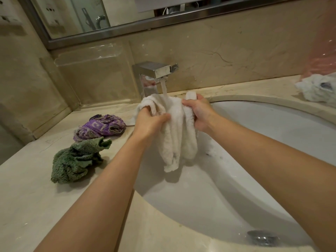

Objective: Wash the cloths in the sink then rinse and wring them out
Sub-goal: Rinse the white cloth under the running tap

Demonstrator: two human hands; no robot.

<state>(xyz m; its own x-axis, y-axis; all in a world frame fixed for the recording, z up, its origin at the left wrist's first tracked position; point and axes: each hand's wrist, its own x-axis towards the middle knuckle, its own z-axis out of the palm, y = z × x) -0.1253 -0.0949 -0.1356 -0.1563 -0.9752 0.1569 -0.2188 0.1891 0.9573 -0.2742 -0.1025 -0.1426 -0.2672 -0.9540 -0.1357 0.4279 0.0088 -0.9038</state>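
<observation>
A white terry cloth [177, 135] hangs bunched over the white sink [254, 142], directly under the running chrome faucet [156, 70]. My left hand [149, 122] grips its left folds and my right hand [199, 111] grips its right side near the top. Water streams onto the cloth between my hands. On the counter to the left lie a crumpled green cloth [78, 160] and a purple patterned cloth [101, 127].
A white crumpled cloth [316, 88] sits on the beige stone counter [36, 197] at the far right. The sink drain [262, 237] is at the lower right. A mirror [109, 17] and marble backsplash rise behind the faucet.
</observation>
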